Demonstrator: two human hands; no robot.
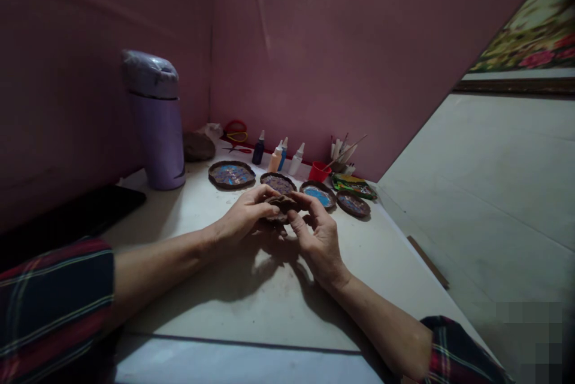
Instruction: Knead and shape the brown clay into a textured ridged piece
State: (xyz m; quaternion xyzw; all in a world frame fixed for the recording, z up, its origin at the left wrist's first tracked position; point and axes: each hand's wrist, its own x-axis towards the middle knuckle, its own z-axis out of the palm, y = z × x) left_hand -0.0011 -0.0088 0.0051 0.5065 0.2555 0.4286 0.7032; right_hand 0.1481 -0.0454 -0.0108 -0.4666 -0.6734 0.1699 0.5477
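Between my two hands, a little above the white tabletop (265, 312), is a small brown clay piece (282, 206) with an uneven rim. My left hand (245, 213) grips its left side, thumb on the near face and fingers over the top. On the other side my right hand (318, 240) pinches it with thumb and fingers. Just beyond stand several brown-rimmed clay dishes: a large one with blue streaks (232, 175), a speckled one (277, 181) partly behind my hands, one with a blue inside (318, 194) and a small dark one (353, 204).
A purple tumbler (156, 126) stands at the left, near a dark flat object (81, 213) and a brown lump (198, 147). Scissors (236, 132), squeeze bottles (275, 158), a red cup (319, 171), brushes (345, 153) and a green packet (354, 185) line the pink back panel (323, 60).
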